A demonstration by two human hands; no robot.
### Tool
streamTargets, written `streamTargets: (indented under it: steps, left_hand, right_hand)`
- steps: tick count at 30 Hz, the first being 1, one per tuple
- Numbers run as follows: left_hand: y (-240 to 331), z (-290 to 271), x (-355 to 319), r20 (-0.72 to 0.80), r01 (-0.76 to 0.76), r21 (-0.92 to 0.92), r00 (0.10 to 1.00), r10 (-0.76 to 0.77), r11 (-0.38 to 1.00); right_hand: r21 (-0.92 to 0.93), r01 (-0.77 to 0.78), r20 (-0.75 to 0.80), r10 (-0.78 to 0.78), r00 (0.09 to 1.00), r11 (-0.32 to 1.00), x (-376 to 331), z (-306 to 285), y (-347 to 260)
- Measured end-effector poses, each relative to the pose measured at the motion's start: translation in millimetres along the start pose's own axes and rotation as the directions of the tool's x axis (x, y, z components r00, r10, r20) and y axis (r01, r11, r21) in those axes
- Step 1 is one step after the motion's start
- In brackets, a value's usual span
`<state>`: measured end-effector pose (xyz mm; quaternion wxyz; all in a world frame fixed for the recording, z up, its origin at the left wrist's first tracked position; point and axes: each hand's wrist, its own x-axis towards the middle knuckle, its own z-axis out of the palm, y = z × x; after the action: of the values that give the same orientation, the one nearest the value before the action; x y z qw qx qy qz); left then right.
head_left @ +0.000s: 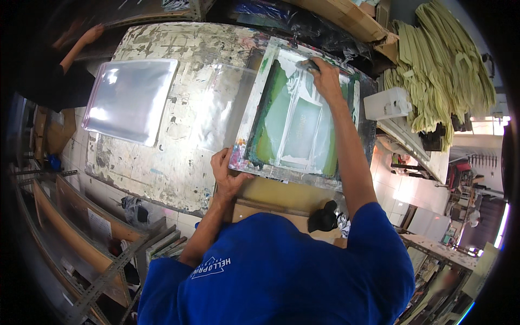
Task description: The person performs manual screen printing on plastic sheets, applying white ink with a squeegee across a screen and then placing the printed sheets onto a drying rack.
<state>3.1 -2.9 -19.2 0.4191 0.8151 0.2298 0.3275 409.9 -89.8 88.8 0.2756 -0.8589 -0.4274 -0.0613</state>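
Observation:
A wooden-framed printing screen [254, 116], smeared with green ink, lies on a paint-crusted worktable [179, 157]. My left hand [226, 172] grips the screen frame's near left corner. My right hand [325, 76] reaches across the mesh and is closed on a squeegee [306, 64] at the screen's far edge. A pale rectangular stencil area [301, 130] shows in the middle of the mesh between the two hands.
A stack of clear plastic sheets [129, 97] lies on the table's left part, and another clear sheet [222, 105] sits beside the screen. Pale green bags [444, 70] hang at the right. A white tub [387, 103] stands nearby. Another person's arm [81, 46] shows far left.

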Motion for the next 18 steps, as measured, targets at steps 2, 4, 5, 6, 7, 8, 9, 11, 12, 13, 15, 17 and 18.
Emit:
streamTargets:
  steps: [2, 4, 5, 6, 7, 8, 9, 11, 12, 13, 15, 17, 18]
  left_hand:
    - [0, -1, 1, 0.0, -0.021, 0.032, 1.0, 0.021, 0.999]
    - [-1, -1, 1, 0.002, -0.024, 0.034, 1.0, 0.024, 0.999]
    - [-2, -2, 1, 0.01, -0.029, 0.031, 1.0, 0.028, 0.999]
    - [-1, -2, 0, 0.0, -0.03, 0.038, 1.0, 0.03, 0.999]
    - [-2, -2, 1, -0.004, -0.035, 0.042, 0.999, 0.035, 0.999]
    - [-2, -2, 1, -0.005, -0.042, 0.043, 0.999, 0.042, 0.998]
    - [1, -1, 2, 0.001, -0.039, 0.042, 0.999, 0.039, 0.998]
    - [4, -2, 1, -0.02, -0.016, 0.068, 1.0, 0.017, 0.998]
    - [4, -2, 1, -0.021, -0.024, 0.072, 0.999, 0.026, 0.997]
    - [3, -2, 2, -0.016, -0.036, 0.074, 0.999, 0.037, 0.997]
    - [2, -2, 2, -0.017, -0.036, 0.075, 0.999, 0.037, 0.997]
    - [2, -2, 3, -0.018, -0.04, 0.075, 0.999, 0.041, 0.996]
    - [2, -3, 3, -0.017, -0.043, 0.078, 0.999, 0.044, 0.996]
  right_hand:
    - [-0.075, -0.041, 0.085, 0.047, 0.995, 0.996, 29, 16, 18]
    - [-0.102, 0.024, 0.063, -0.018, 0.998, 0.994, 46, 35, 34]
    - [-0.119, 0.05, 0.05, -0.044, 0.998, 0.992, 47, 40, 42]
    - [-0.119, 0.042, 0.07, -0.033, 0.997, 0.992, 46, 42, 36]
    - [-0.122, 0.029, 0.087, -0.018, 0.996, 0.992, 44, 42, 32]
    - [-0.128, 0.011, 0.103, 0.002, 0.995, 0.992, 39, 40, 29]
    - [-0.041, 0.116, 0.092, -0.112, 0.989, 0.992, 27, 43, 40]
    - [-0.025, 0.097, 0.111, -0.094, 0.989, 0.995, -10, 35, 7]
    - [-0.022, 0.085, 0.115, -0.082, 0.99, 0.996, -39, 25, -15]
    - [-0.04, 0.077, 0.117, -0.072, 0.99, 0.996, -69, 17, -27]
    - [-0.034, 0.1, 0.112, -0.096, 0.989, 0.994, -132, 1, -58]
    - [-0.005, 0.108, 0.147, -0.106, 0.983, 0.994, -183, -25, -102]
    - [0.007, 0.087, 0.193, -0.087, 0.977, 0.996, -197, -38, -121]
